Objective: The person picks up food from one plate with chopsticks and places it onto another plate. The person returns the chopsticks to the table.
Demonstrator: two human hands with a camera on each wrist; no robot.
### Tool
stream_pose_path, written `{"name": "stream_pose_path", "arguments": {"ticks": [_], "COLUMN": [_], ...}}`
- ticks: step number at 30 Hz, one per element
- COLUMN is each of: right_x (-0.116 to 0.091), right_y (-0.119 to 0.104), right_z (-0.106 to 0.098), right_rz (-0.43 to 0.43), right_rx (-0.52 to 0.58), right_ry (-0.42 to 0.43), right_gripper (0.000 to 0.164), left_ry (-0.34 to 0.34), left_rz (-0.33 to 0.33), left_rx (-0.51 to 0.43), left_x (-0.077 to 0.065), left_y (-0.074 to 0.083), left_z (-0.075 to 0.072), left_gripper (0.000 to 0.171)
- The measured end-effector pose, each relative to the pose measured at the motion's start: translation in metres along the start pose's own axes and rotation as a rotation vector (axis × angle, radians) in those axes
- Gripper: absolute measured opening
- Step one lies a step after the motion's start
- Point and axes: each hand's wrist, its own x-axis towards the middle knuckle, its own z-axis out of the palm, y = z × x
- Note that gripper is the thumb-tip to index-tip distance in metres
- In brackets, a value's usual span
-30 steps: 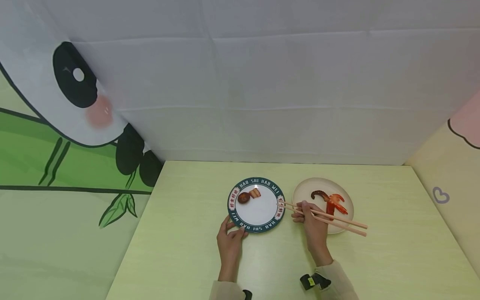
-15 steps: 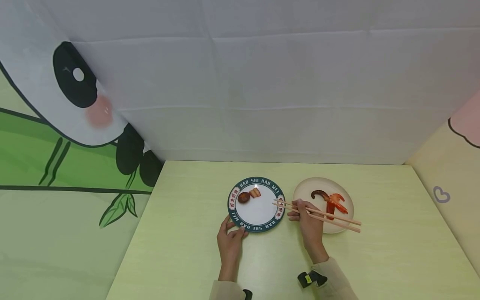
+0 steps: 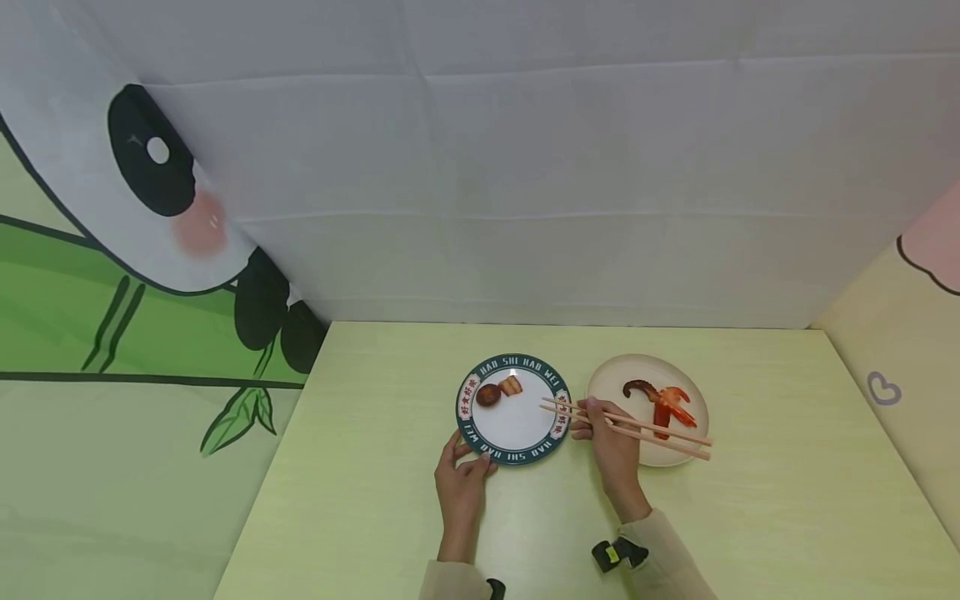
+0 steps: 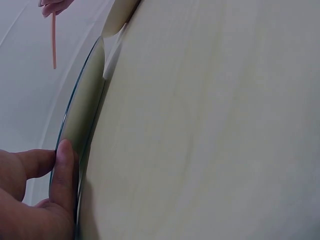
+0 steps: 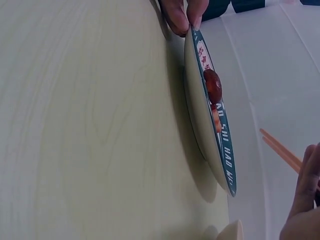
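Note:
At its lower left rim, the green-rimmed plate [image 3: 517,423] is pinched by my left hand [image 3: 459,493], thumb on top and a finger against the underside. On that plate lie a round brown mushroom cap [image 3: 488,395] and a small striped piece resembling pork belly [image 3: 511,385]. My right hand [image 3: 617,450] holds a pair of wooden chopsticks [image 3: 660,433]; their tips hover over the right part of this plate, apart, with nothing between them. In the right wrist view, the chopsticks [image 5: 281,151] stand well above the plate [image 5: 212,125].
A cream plate [image 3: 607,379] sits to the right, partly behind my right hand. It carries a dark curled tentacle-like piece [image 3: 640,388] and red-orange shrimp-like pieces [image 3: 672,406]. The pale table [image 3: 360,467] meets a white wall sheet [image 3: 480,275] at the back.
My right hand has shifted left with the chopsticks, bringing the tips from the right rim further over the green-rimmed plate. The left hand and the food stay put.

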Motion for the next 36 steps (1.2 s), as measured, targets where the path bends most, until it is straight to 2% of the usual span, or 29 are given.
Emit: {"name": "stream_pose_path", "arguments": {"ticks": [4,16,36], "right_x": [0.000,0.000,0.003], "right_y": [0.002,0.008,0.013], "right_z": [0.002,0.010,0.021], "right_rz": [-0.002,-0.029,-0.040], "right_rx": [0.005,0.072,0.090], "right_ry": [-0.005,-0.020,-0.026], "right_gripper": [0.030,0.030,0.028], "left_ry": [0.001,0.006,0.009], "left_rz": [0.012,-0.012,-0.008], "left_rx": [0.003,0.014,0.006], "left_x": [0.000,0.000,0.000], "left_y": [0.000,-0.001,-0.002], "left_z": [0.000,0.001,0.001], "left_gripper": [0.069,0.068,0.069]}}
